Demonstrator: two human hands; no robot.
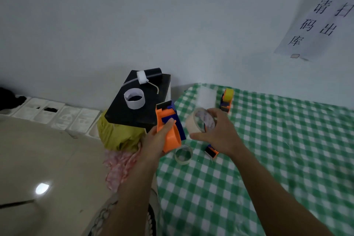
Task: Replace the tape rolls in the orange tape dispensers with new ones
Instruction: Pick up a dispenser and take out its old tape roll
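Far left: pale tiled floor (38,155), with a row of white moulded trays (55,115) along the wall. Next, a yellow-green bag (116,136) under a black box (138,105); on the box sit a white paper ring (134,98) and a black roller with white end cap (149,77). Crumpled pink material (118,166) lies below the bag.

Left hand (155,143) — grip closed round the handle of an orange tape dispenser (168,126), thumb pressed on its orange side. The dispenser is held in the air at the left edge of the desk (268,159), toothed cutter end up; its blue body faces right. Its roll seat is not visible.

Just below the dispenser, a nearly spent clear tape ring (183,154) lies flat on the green-checked cloth.

Right hand (216,132) — grip pinching a beige tape roll (199,121), fingers over the top rim and thumb underneath. The roll is held just right of the dispenser, apart from it, open core turned toward the camera.

Beneath the right wrist, a small orange-and-black part (211,151) rests on the cloth. Further back, a translucent white block (206,97), blurred, and beside it a second orange dispenser (227,99) with a roll mounted, standing on the desk. Upper right, a paper notice (314,17) is taped to the wall.
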